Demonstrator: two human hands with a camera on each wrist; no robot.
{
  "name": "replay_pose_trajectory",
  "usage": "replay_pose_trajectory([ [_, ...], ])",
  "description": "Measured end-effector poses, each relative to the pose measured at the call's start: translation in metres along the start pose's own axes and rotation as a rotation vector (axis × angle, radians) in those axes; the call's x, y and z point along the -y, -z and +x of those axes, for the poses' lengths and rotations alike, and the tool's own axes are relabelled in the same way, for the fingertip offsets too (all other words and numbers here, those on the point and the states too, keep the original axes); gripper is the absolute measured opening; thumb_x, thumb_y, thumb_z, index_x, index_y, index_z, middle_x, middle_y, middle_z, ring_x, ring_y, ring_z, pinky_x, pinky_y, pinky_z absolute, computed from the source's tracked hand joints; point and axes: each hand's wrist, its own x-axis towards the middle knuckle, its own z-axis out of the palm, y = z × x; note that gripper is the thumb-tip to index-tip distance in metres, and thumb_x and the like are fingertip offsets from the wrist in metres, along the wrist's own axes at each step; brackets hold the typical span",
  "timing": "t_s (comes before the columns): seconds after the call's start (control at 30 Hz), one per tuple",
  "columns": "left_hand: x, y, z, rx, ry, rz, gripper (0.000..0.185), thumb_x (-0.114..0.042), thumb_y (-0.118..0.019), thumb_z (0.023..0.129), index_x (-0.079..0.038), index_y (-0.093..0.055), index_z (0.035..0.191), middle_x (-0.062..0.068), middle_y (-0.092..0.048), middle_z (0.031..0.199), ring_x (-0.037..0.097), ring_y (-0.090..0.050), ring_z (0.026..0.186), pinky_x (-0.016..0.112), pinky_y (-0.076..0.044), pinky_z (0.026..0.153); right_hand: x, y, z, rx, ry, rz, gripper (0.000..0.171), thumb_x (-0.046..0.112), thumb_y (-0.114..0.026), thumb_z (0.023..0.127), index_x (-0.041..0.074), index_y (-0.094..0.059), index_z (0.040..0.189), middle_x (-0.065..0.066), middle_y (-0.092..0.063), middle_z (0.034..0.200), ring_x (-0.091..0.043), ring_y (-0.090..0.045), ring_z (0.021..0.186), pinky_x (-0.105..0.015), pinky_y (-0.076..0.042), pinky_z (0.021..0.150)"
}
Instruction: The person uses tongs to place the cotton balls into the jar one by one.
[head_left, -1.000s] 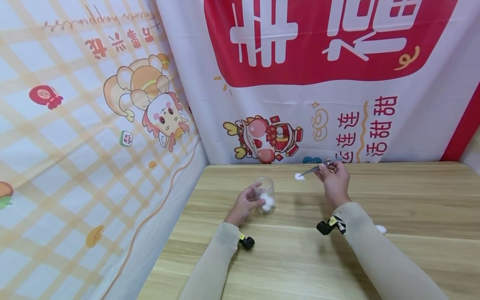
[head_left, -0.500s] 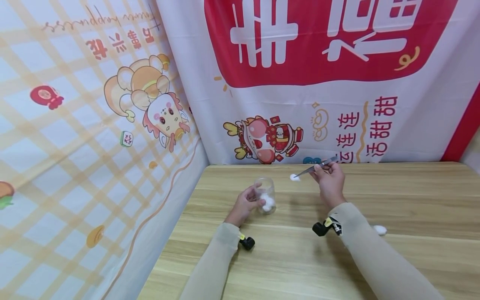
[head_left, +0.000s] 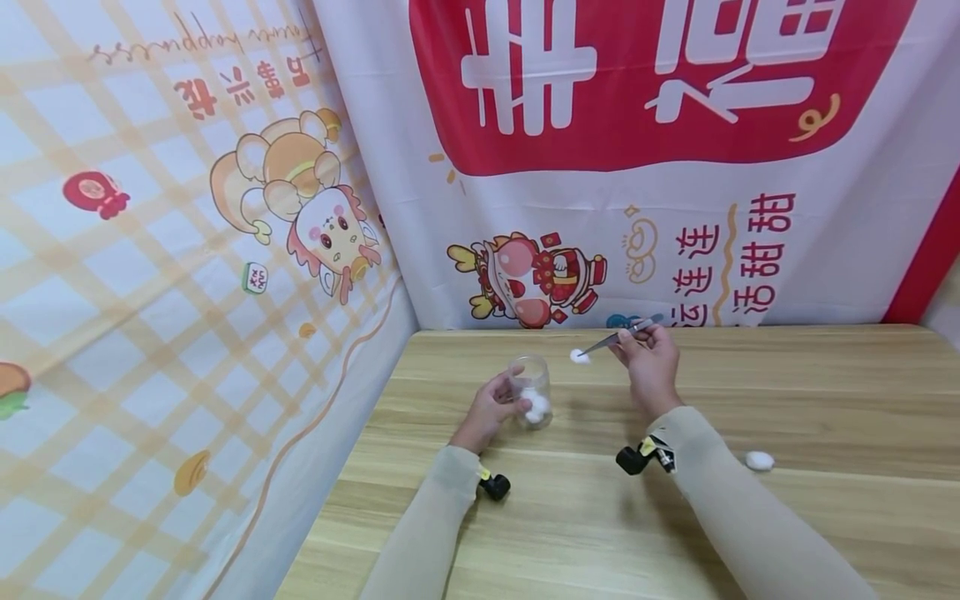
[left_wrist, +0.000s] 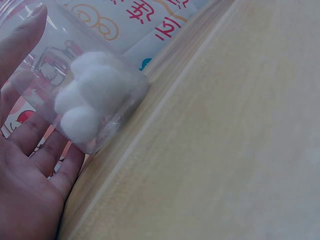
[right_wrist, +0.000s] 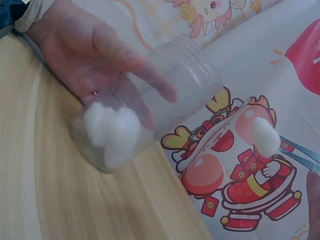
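A clear open-topped jar (head_left: 529,372) stands upright on the table, with my left hand (head_left: 486,413) gripping its side, thumb in front and fingers behind. Several white cotton balls (left_wrist: 97,90) lie piled at its bottom. My right hand (head_left: 654,373) pinches metal tweezers (head_left: 617,337) from above. Their tips hold one cotton ball (right_wrist: 265,137) in the air, to the right of the jar's mouth and slightly higher in the head view. In the right wrist view the tweezers' arms (right_wrist: 301,156) show at the edge, and most of the right hand is out of frame.
Another white cotton ball (head_left: 760,461) lies on the wooden table (head_left: 840,400), beside the right forearm. Printed cloths (head_left: 660,200) hang behind the table and along its left side. A small black camera (head_left: 634,458) is strapped to each wrist.
My right hand has moved left, bringing the tweezers and their cotton ball closer to the jar. The loose cotton ball has come fully into view. My left hand and the jar stay put.
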Motion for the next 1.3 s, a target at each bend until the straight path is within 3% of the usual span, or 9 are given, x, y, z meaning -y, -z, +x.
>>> replay_pose_trajectory([
  [0.27, -0.007, 0.000, -0.001, 0.013, 0.040, -0.013, 0.068, -0.009, -0.077, 0.084, -0.019, -0.048, 0.144, 0.011, -0.055, 0.137, 0.024, -0.053, 0.122, 0.037, -0.041, 0.103, -0.001, -0.005, -0.002, 0.007, -0.011, -0.010, 0.019, -0.005, -0.058, 0.094, 0.001, -0.051, 0.111, -0.013, -0.051, 0.105, -0.024, -0.059, 0.101, -0.031, -0.053, 0.086],
  [0.63, -0.003, -0.001, -0.001, -0.003, 0.022, -0.009, 0.066, -0.017, -0.080, 0.082, -0.023, -0.051, 0.141, 0.008, -0.056, 0.136, 0.024, -0.053, 0.122, 0.038, -0.041, 0.103, -0.004, -0.014, -0.006, 0.024, -0.012, -0.005, 0.021, -0.004, -0.059, 0.093, 0.003, -0.053, 0.112, -0.014, -0.053, 0.107, -0.029, -0.057, 0.108, -0.031, -0.053, 0.086],
  [0.9, -0.004, 0.002, 0.001, 0.025, 0.057, -0.015, 0.068, -0.012, -0.077, 0.085, -0.020, -0.047, 0.145, 0.008, -0.054, 0.139, 0.022, -0.052, 0.124, 0.034, -0.040, 0.104, -0.007, -0.022, -0.009, 0.031, -0.017, 0.022, 0.019, -0.007, -0.059, 0.092, 0.002, -0.053, 0.108, -0.013, -0.052, 0.103, -0.021, -0.058, 0.097, -0.032, -0.054, 0.086],
  [1.17, -0.029, -0.002, -0.010, 0.040, 0.052, -0.009, 0.067, -0.006, -0.075, 0.086, -0.009, -0.044, 0.146, 0.012, -0.055, 0.137, 0.024, -0.054, 0.121, 0.036, -0.043, 0.101, -0.010, -0.028, -0.014, 0.038, -0.020, 0.022, 0.018, -0.006, -0.059, 0.093, 0.001, -0.052, 0.108, -0.012, -0.050, 0.099, -0.019, -0.059, 0.091, -0.033, -0.054, 0.086],
  [1.3, -0.033, -0.003, -0.012, 0.036, 0.043, -0.012, 0.068, -0.006, -0.075, 0.086, -0.008, -0.044, 0.146, 0.013, -0.055, 0.137, 0.025, -0.054, 0.121, 0.037, -0.043, 0.101, -0.012, -0.029, -0.015, 0.040, -0.023, 0.006, 0.017, -0.003, -0.059, 0.094, 0.002, -0.052, 0.109, -0.012, -0.052, 0.102, -0.021, -0.060, 0.094, -0.032, -0.054, 0.086],
])
